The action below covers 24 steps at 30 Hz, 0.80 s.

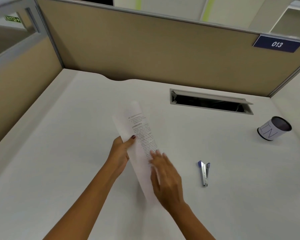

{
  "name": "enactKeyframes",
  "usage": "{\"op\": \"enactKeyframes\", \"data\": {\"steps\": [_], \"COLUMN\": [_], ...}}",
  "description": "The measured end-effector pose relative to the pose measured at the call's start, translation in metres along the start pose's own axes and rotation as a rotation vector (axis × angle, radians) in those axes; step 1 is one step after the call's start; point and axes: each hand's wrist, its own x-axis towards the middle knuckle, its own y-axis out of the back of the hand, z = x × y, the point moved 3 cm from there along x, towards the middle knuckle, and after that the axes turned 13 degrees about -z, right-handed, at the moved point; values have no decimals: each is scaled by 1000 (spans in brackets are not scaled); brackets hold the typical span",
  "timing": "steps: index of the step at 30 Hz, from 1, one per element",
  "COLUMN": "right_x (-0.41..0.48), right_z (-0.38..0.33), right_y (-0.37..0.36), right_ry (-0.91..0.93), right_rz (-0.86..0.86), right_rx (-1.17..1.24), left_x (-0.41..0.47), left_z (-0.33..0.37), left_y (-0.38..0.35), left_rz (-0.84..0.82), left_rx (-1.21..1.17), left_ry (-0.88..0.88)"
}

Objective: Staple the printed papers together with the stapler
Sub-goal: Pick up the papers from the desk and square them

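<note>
1. The printed papers [137, 135] were thin white sheets, tilted edge-on above the counter [59, 135], with small black text showing.
2. The left hand [119, 153] had its grip clamped on their left edge (thumb on top); the right hand [164, 177], blurred, lay against them with fingers spread.
3. A blue-and-metal stapler [204, 173] lay to the right.
4. A paper-wrapped cylindrical cup [274, 128] stood farther off, contents unclear.
</note>
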Motion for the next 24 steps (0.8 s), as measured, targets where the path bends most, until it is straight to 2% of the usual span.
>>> {"op": "enactKeyframes", "data": {"steps": [3, 6, 9, 11, 12, 14, 16, 19, 24], "right_x": [21, 37, 46, 48, 49, 50, 51, 50, 47], "right_z": [23, 48, 74, 84, 86, 87, 85, 85, 82], "right_y": [17, 21, 15, 13, 14, 19, 26, 30, 33], "right_ry": [-228, -581, -942, -1096, -1110, -1013, -893, -829, -780], "right_rz": [107, 134, -28, -172, -209, -166, -87, -48, -19], "right_rx": [155, 355, 647, 854, 919, 951, 903, 793, 681], "left_x": [-2, -3, -4, -5, -6, -8, -11, -17, -23], "left_z": [5, 8, 11, 12, 12, 11, 11, 13, 27], "left_y": [1, 0, 2, 4, 6, 11, 16, 17, 12], "left_rz": [-95, -138, -94, -62, -41, 20, 65, 76, 296], "left_rx": [38, 100, 162, 208, 236, 297, 326, 372, 442], "left_ry": [25, 60, 76, 89, 98, 110, 102, 58, -209]}}
